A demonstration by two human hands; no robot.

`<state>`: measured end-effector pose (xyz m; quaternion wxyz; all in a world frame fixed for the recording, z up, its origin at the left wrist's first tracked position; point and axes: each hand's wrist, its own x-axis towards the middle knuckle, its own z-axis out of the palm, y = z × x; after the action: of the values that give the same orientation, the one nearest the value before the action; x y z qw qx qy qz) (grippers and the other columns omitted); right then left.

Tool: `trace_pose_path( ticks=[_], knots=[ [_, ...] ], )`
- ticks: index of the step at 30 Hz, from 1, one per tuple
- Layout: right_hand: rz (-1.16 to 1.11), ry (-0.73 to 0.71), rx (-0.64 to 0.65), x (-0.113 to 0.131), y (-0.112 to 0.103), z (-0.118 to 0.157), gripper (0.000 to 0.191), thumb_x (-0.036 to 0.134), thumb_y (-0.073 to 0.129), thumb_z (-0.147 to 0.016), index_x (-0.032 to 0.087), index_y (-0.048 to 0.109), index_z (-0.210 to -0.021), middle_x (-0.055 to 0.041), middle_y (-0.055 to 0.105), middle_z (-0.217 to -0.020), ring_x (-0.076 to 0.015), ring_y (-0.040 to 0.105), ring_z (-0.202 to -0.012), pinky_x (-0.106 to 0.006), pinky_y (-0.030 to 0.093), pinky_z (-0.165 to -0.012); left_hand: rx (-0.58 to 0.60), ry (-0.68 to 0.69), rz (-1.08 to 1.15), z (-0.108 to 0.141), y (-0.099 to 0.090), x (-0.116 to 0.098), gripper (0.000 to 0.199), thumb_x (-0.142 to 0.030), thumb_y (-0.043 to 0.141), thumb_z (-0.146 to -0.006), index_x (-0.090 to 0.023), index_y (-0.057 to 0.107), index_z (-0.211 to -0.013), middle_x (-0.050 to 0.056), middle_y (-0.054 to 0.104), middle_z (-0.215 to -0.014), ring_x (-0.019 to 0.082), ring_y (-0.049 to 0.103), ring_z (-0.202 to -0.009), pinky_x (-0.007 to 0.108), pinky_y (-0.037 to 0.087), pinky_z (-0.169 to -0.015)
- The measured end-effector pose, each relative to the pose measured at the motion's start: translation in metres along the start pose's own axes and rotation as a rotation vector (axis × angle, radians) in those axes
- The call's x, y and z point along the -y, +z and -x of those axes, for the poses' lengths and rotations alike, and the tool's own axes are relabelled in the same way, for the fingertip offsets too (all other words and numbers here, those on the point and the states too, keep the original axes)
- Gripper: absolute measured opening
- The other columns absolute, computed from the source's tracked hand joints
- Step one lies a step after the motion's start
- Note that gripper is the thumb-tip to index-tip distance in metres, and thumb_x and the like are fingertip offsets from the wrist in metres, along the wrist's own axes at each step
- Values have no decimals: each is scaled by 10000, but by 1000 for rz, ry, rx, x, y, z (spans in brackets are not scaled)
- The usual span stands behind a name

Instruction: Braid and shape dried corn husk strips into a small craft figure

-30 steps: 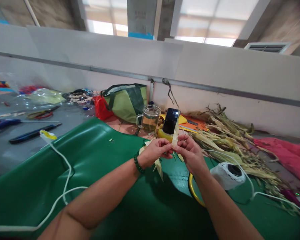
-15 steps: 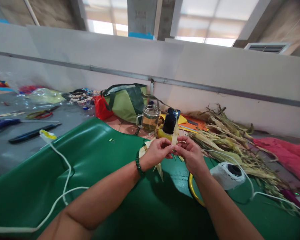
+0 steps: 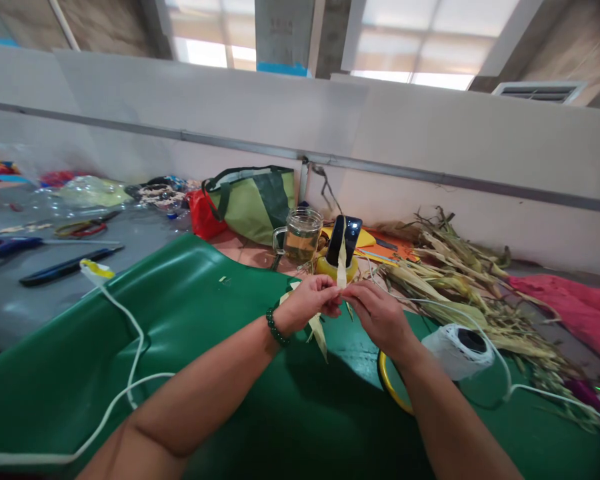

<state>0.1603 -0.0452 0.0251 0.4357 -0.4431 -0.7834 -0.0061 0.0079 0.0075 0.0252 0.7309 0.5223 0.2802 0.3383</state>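
My left hand (image 3: pixel 311 301), below a dark green bead bracelet (image 3: pixel 275 327), pinches a pale corn husk strip (image 3: pixel 342 265) that stands up from the fingertips and narrows to a thin dark end. Other husk pieces (image 3: pixel 319 337) hang below and behind this hand. My right hand (image 3: pixel 380 315) is closed, its fingertips meeting the left ones at the base of the strip. What lies exactly between the fingertips is hidden. Both hands are above the green mat (image 3: pixel 230 400).
Dry corn husks (image 3: pixel 445 273) are piled at right, behind a white thread spool (image 3: pixel 457 353) and a yellow ring (image 3: pixel 393 387). A glass mug (image 3: pixel 303 239), a phone-like dark object (image 3: pixel 344 239) and a green bag (image 3: pixel 255 203) stand behind. White cord (image 3: pixel 130 333) crosses the mat at left.
The husk strip has shifted slightly left and its thin dark end now points higher. My right hand's fingers have straightened from curled and moved a little down against the left fingertips.
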Motion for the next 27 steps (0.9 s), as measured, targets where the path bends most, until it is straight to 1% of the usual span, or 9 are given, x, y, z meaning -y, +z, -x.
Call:
trace_pose_path(
  ticks=[2, 5, 8, 10, 12, 15, 20, 24, 27],
  knots=[
    [55, -22, 34, -2, -1, 0, 176, 265, 486, -907, 244, 641, -826, -57, 654, -811, -179, 628, -766, -308, 524, -710, 30, -22, 39, 0, -1, 1, 370, -378, 792, -608, -125, 526, -644, -36, 551, -524, 45, 512, -440, 167, 428, -459],
    [117, -27, 46, -3, 1, 0, 215, 258, 437, -928, 228, 609, -802, -61, 619, -777, -180, 603, -744, -308, 508, -694, 45, -56, 79, -1, -2, 1, 357, -354, 804, -598, -112, 573, -719, -13, 595, -596, 43, 530, -452, 178, 447, -486],
    [139, -10, 14, -3, 5, 1, 205, 234, 423, -923, 222, 567, -776, -62, 601, -762, -186, 585, -733, -312, 494, -684, 0, -43, 60, -1, -1, 2, 341, -343, 792, -619, -114, 574, -747, -4, 609, -616, 58, 556, -471, 193, 464, -510],
    [116, 14, -25, -2, 9, 1, 183, 224, 433, -911, 222, 546, -767, -58, 602, -750, -185, 579, -719, -311, 490, -681, -55, 10, 12, -1, 1, 2, 339, -353, 786, -622, -123, 551, -706, -19, 587, -602, 65, 559, -495, 189, 461, -507],
    [76, 77, -69, 0, 12, 2, 159, 227, 455, -894, 222, 536, -757, -45, 607, -726, -177, 578, -692, -301, 485, -660, -105, 77, -30, 0, 4, 3, 354, -375, 787, -607, -128, 539, -666, -40, 551, -594, 57, 537, -514, 175, 449, -496],
    [-3, 244, -132, 5, 14, 2, 128, 261, 501, -856, 219, 547, -745, -26, 625, -698, -162, 582, -641, -281, 473, -604, -148, 146, -9, 0, 8, 6, 394, -422, 790, -572, -130, 536, -644, -54, 522, -592, 52, 518, -530, 168, 441, -499],
    [-274, 491, -217, 9, 14, 1, 161, 358, 597, -772, 205, 583, -724, -7, 634, -615, -145, 576, -529, -262, 462, -511, -141, 143, 96, -1, 11, 10, 455, -485, 799, -532, -125, 555, -663, -38, 566, -618, 70, 561, -566, 201, 470, -567],
    [-355, 547, -234, 8, 12, 0, 163, 350, 643, -727, 199, 595, -686, -5, 631, -591, -142, 581, -523, -265, 473, -519, -125, 134, 76, -1, 11, 9, 472, -464, 833, -479, -103, 600, -676, -5, 613, -633, 90, 593, -589, 217, 480, -596],
    [-437, 563, -244, 8, 12, 0, 153, 335, 657, -711, 199, 588, -706, 6, 617, -603, -138, 585, -531, -260, 484, -521, -131, 140, 72, -1, 10, 7, 463, -439, 846, -453, -108, 588, -649, -15, 609, -594, 85, 583, -551, 217, 473, -578]
  ],
)
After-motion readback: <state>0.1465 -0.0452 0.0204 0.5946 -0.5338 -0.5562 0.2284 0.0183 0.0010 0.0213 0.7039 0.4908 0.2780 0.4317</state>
